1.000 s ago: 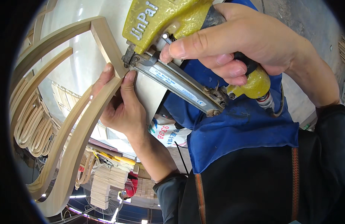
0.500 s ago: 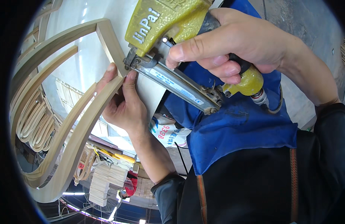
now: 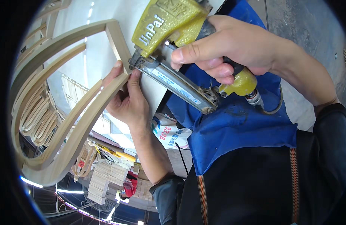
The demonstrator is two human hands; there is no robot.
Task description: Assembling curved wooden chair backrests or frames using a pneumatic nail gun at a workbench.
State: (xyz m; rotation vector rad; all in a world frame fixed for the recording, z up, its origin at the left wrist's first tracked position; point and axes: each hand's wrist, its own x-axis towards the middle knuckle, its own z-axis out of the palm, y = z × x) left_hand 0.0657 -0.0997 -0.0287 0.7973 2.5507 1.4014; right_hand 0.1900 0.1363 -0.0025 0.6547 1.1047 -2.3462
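- Head view: the right hand [image 3: 236,48] is wrapping its grip tight around the yellow metal pneumatic nail gun [image 3: 173,45], forefinger lying along the trigger side.
- Its nose is pressing on the corner joint of the curved pale wooden frame [image 3: 83,108], gun body running away to the right of that joint.
- The left hand [image 3: 130,101], nearer the joint, is pinching the frame just below the nose.
- Similar curved wooden pieces [image 3: 34,116] are lying stacked left of the frame; no containers are showing.

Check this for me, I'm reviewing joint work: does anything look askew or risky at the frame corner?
One thing: the left hand pinches the curved wooden frame with its fingertips right beside the nail gun nose, which the right hand presses to the joint. The joint itself looks flush.
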